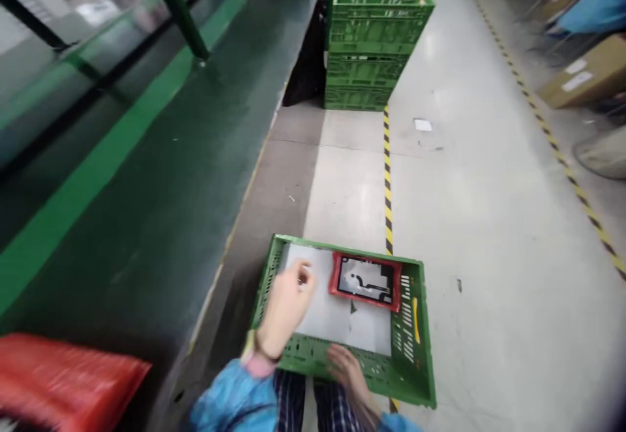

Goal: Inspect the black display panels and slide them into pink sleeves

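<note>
A green plastic crate (427, 354) stands on the floor before my knees. A light grey sheet (313, 318) covers part of its bottom. Towards the back of the crate lies a red-framed flat piece (366, 280) with a dark border and a black strip inside. My left hand (288, 298) is above the sheet, left of the red-framed piece, its thumb and fingers curled into a pinch; whatever is between them is too small to make out. My right hand (346, 368) is at the crate's near wall, fingers stretched out and slightly blurred.
A dark green bench surface (190, 178) runs along the left, with a red plastic-looking package (63, 380) on it. Stacked green crates (372, 60) stand ahead beside yellow-black floor tape (388, 178). A cardboard box (587, 70) is at the far right.
</note>
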`<action>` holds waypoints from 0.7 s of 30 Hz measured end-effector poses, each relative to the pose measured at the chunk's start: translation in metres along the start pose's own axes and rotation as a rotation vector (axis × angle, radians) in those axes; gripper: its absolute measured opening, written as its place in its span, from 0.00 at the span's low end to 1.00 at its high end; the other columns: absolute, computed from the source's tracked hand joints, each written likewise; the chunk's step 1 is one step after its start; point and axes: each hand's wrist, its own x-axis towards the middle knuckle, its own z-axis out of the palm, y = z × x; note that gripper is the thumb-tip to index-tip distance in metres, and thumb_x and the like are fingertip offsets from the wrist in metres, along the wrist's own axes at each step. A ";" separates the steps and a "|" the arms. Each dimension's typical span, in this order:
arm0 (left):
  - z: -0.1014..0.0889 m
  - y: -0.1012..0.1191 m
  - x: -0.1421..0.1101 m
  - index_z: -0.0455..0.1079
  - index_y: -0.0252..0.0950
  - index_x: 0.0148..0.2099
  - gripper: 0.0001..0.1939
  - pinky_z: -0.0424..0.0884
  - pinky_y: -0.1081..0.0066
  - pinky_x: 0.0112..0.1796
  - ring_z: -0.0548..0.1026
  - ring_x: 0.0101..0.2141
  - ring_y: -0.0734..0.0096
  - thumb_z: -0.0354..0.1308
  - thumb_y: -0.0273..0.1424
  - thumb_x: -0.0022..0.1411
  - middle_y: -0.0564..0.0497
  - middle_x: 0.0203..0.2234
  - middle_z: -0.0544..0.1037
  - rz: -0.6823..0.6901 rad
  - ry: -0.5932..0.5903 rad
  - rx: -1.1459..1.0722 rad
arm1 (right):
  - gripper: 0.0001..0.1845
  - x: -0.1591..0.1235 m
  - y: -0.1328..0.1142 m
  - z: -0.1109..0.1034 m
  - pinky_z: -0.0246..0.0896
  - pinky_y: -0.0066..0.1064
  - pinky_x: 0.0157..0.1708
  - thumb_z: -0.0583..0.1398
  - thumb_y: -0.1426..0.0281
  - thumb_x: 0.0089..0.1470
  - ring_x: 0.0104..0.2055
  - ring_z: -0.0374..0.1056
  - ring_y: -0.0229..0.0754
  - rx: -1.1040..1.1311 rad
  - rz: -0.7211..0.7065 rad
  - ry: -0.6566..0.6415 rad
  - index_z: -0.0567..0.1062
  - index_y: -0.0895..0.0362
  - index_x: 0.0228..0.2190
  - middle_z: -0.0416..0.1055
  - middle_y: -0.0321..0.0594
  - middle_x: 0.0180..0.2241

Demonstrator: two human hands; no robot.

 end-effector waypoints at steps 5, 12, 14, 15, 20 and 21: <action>0.210 -0.113 0.092 0.71 0.33 0.46 0.13 0.74 0.61 0.40 0.76 0.37 0.68 0.57 0.36 0.65 0.48 0.40 0.77 -0.230 -0.218 -0.100 | 0.13 0.155 -0.025 -0.104 0.71 0.36 0.38 0.61 0.66 0.60 0.42 0.72 0.43 0.246 0.008 0.337 0.72 0.57 0.46 0.72 0.41 0.44; 0.324 -0.231 0.140 0.68 0.38 0.54 0.17 0.72 0.57 0.48 0.72 0.51 0.57 0.59 0.34 0.64 0.45 0.53 0.71 -0.390 -0.196 -0.312 | 0.17 0.262 -0.018 -0.150 0.70 0.41 0.42 0.60 0.64 0.61 0.46 0.71 0.46 0.490 -0.110 0.487 0.71 0.57 0.50 0.70 0.43 0.49; 0.342 -0.238 0.146 0.67 0.36 0.55 0.18 0.72 0.55 0.47 0.73 0.49 0.58 0.58 0.34 0.65 0.44 0.53 0.71 -0.404 -0.212 -0.389 | 0.17 0.270 -0.020 -0.152 0.71 0.41 0.42 0.60 0.64 0.61 0.46 0.71 0.46 0.521 -0.159 0.485 0.71 0.57 0.50 0.71 0.43 0.49; 0.349 -0.240 0.149 0.67 0.35 0.55 0.18 0.73 0.55 0.47 0.73 0.48 0.59 0.58 0.34 0.65 0.44 0.52 0.71 -0.409 -0.227 -0.429 | 0.17 0.272 -0.022 -0.152 0.71 0.41 0.42 0.60 0.64 0.61 0.46 0.71 0.46 0.530 -0.178 0.484 0.71 0.57 0.50 0.71 0.44 0.49; 0.363 -0.237 0.157 0.69 0.33 0.53 0.16 0.74 0.57 0.44 0.75 0.45 0.62 0.58 0.35 0.65 0.45 0.48 0.74 -0.465 -0.295 -0.580 | 0.17 0.271 -0.033 -0.153 0.71 0.42 0.42 0.60 0.64 0.61 0.46 0.71 0.46 0.555 -0.237 0.458 0.71 0.57 0.49 0.71 0.43 0.49; 0.362 -0.236 0.158 0.69 0.33 0.52 0.16 0.74 0.57 0.44 0.75 0.44 0.62 0.58 0.35 0.65 0.44 0.48 0.74 -0.484 -0.305 -0.597 | 0.17 0.269 -0.035 -0.152 0.70 0.41 0.43 0.61 0.64 0.60 0.46 0.71 0.47 0.561 -0.243 0.447 0.71 0.57 0.49 0.71 0.43 0.49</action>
